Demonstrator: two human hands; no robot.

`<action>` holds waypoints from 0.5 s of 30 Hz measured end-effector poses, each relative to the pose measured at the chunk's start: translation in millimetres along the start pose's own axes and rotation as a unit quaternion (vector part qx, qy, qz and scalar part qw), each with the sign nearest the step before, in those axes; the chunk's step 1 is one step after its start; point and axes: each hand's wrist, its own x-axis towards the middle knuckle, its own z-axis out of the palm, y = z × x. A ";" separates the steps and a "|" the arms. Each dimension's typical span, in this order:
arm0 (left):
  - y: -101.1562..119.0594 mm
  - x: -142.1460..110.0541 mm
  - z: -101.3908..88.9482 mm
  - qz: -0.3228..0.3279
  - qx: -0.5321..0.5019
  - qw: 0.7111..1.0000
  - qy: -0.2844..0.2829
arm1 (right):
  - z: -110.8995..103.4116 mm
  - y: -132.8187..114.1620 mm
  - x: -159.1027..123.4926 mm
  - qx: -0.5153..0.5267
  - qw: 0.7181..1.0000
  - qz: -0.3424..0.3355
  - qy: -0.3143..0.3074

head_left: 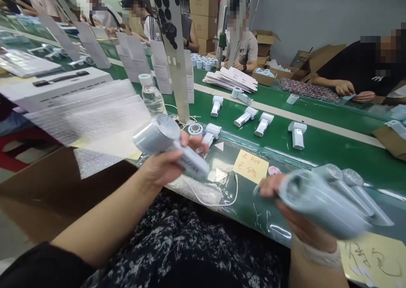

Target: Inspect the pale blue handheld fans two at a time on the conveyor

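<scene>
My left hand [168,165] is closed around the handle of a pale blue hair-dryer-shaped device [158,131], its round head tilted up to the left. My right hand [294,212] grips a second hair-dryer-shaped device [320,199], blurred by motion, its wide cylinder toward me. Two similar devices [352,182] lie just behind the right hand on the bench. Between my hands are a yellow handwritten note [250,166] and a white cable [236,190]. Past my left fingers, one more device [212,132] rests near a round part [195,130].
Several like devices [264,124] lie along the green conveyor [279,144]. At left are bubble-wrap bags [104,123], a water bottle [152,95] and an open carton [38,195]. A metal post [179,68] rises ahead. Co-workers sit across the line; one [364,72] handles a small part.
</scene>
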 end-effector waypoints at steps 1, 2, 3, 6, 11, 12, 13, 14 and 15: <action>-8.6 1.8 4.0 0.001 -0.007 1.000 0.011 | 4.9 0.8 0.7 0.031 1.000 0.003 -0.001; -15.6 3.4 7.7 0.006 -0.007 1.000 0.024 | 8.5 -0.1 0.8 0.057 0.998 0.008 0.005; -20.4 4.9 10.6 0.019 0.002 0.999 0.036 | 10.8 -2.3 0.7 0.069 0.997 0.018 0.018; -19.2 10.1 14.8 0.067 0.028 0.995 0.063 | 11.6 -11.1 1.6 0.035 0.998 0.036 0.046; 7.2 23.8 17.4 0.081 -0.022 0.995 0.058 | 6.4 -22.2 10.0 0.012 0.996 0.021 0.084; 9.8 25.6 18.5 0.087 -0.020 0.994 0.059 | 5.4 -23.7 11.4 0.013 0.994 0.012 0.106; 10.5 26.6 19.5 0.088 -0.014 0.994 0.055 | 4.5 -24.8 12.1 0.016 0.993 0.007 0.119; 9.5 26.7 20.5 0.075 -0.013 0.996 0.047 | 3.5 -25.1 12.4 0.024 0.992 0.009 0.120; 7.0 26.0 21.2 0.054 -0.020 0.998 0.038 | 2.6 -24.2 12.2 0.031 0.992 0.013 0.121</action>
